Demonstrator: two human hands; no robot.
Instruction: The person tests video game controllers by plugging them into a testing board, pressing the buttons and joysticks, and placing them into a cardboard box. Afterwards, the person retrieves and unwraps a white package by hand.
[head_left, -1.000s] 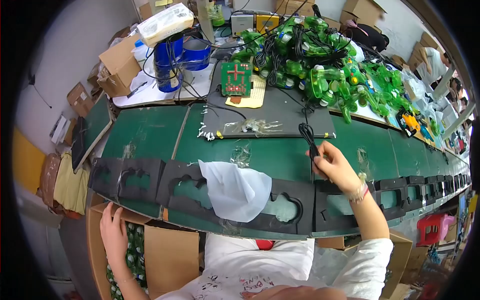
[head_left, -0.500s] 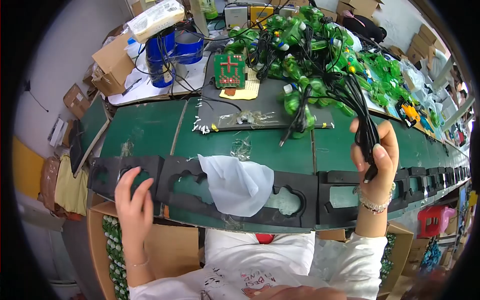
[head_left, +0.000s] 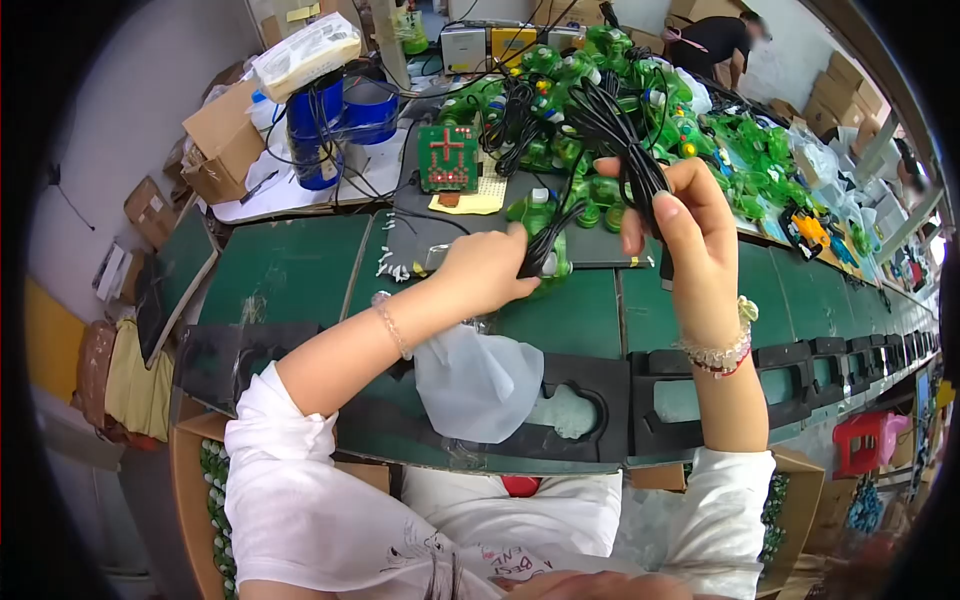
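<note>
My right hand (head_left: 690,225) is closed around a bundle of black cable (head_left: 622,135), raised above the bench in front of the green pile. My left hand (head_left: 482,268) reaches across to the grey board (head_left: 420,235), its fingers at a smaller black cable bundle (head_left: 546,243) beside a green controller (head_left: 538,210); whether it grips the bundle is hard to make out. A white plastic bag (head_left: 482,390) lies on the black foam frames (head_left: 590,440) near the bench edge.
Green controllers with cables (head_left: 740,170) are heaped at the back right. A green circuit board (head_left: 448,158) stands behind the left hand, with blue tape rolls (head_left: 314,130) at the back left. Cardboard boxes (head_left: 190,500) sit below the bench. Another person (head_left: 712,45) bends over in the background.
My left hand has moved from the lower left to the small cable bundle. My right hand, holding its cable bundle, has moved up and left since half a second ago. A green controller now lies nearer the middle.
</note>
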